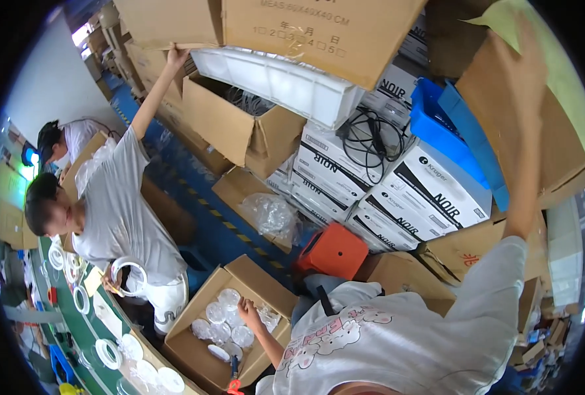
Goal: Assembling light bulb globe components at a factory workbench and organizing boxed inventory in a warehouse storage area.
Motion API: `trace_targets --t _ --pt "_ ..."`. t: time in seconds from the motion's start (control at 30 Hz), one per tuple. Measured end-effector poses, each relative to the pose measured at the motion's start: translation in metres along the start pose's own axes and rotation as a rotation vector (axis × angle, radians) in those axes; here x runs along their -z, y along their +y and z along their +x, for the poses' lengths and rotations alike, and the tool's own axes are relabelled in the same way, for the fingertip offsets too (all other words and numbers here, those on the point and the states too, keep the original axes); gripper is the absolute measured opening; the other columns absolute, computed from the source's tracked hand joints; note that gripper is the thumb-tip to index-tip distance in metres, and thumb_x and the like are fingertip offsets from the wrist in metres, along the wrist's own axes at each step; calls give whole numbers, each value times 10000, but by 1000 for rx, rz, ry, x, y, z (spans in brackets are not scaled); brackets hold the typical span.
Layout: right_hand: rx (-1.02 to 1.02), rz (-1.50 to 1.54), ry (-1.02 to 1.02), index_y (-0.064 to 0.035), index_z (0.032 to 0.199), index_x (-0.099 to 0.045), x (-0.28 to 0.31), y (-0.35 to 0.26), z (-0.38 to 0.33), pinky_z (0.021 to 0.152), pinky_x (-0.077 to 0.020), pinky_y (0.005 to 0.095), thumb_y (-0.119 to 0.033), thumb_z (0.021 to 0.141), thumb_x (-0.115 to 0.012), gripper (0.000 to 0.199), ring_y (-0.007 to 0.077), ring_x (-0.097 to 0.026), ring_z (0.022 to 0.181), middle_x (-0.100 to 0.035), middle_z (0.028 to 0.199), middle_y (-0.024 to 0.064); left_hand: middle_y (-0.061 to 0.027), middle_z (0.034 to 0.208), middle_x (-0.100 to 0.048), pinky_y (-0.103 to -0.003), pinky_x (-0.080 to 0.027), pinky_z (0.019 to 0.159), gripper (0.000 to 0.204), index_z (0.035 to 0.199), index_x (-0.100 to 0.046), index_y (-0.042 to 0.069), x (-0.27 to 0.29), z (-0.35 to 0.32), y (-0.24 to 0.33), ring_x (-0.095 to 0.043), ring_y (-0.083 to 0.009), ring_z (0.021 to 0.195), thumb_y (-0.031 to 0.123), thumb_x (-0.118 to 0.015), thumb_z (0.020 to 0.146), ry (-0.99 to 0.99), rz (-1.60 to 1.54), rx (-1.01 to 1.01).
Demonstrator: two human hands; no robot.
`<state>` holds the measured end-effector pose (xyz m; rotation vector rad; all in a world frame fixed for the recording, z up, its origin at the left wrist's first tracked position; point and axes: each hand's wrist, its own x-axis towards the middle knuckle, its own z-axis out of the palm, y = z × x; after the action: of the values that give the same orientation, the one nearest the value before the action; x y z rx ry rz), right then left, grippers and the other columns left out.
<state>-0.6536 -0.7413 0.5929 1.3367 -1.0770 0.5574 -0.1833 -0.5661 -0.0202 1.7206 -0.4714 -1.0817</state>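
Observation:
My left hand (pixel 252 315) hangs over an open carton (pixel 194 304) full of clear round plastic discs (pixel 219 311). Its fingers look curled in; whether they hold anything is too small to tell. High at the right, my right hand (pixel 524 62) is raised and smeared by motion. It is in front of a brown cardboard flap (pixel 503 99) and a yellow-green sheet (pixel 569 85); contact with either cannot be made out. By the discs' carton lies a dark tool with a red end (pixel 234 378).
White printed boxes (pixel 431 191) are stacked ahead, topped by blue bins (pixel 437 125) and a black cable (pixel 375 138). An orange-red stool (pixel 335 251) stands before them. At left, a co-worker (pixel 125 204) touches a large carton and holds a white ring, beside a green work table (pixel 95 322).

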Motion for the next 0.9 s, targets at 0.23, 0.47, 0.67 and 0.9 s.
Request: trace_targets --t 0.23,0.47,0.67,0.9 --pt "-53 375 -424 -295 1354 -252 -83 -166 -66 903 -243 670 -307 590 -761 918 461 -121 1272 -100 1426 161 -118 1022 -549 -261 -432 727 357 1144 -463 -38 -9 5 -27 -531 -165 883 150 -510 843 52 -13 -22" --pt "-68 173 -488 -355 1362 -195 -152 -184 -105 781 -330 700 -416 606 -732 930 495 -127 1251 -70 1426 187 -273 1167 -453 -444 -369 921 607 1223 -424 30 -61 -20 -97 -444 -419 1077 324 -599 721 -51 781 13" --pt "-58 288 -517 -310 1358 -240 -147 -179 -101 872 -252 695 -347 687 -689 807 464 -79 1279 -76 1430 176 -297 1188 -425 -442 -370 918 601 1224 -427 28 -104 -29 -102 -437 -421 1085 304 -607 721 -12 677 -49" --pt "-161 596 -32 -30 1176 -509 -62 -117 -72 1018 -245 416 -73 716 -660 486 371 -292 1251 -353 1323 214 -235 1241 -407 -385 -320 966 588 1274 -358 -1 -169 61 53 -388 -376 1150 191 -602 775 -28 349 -515"
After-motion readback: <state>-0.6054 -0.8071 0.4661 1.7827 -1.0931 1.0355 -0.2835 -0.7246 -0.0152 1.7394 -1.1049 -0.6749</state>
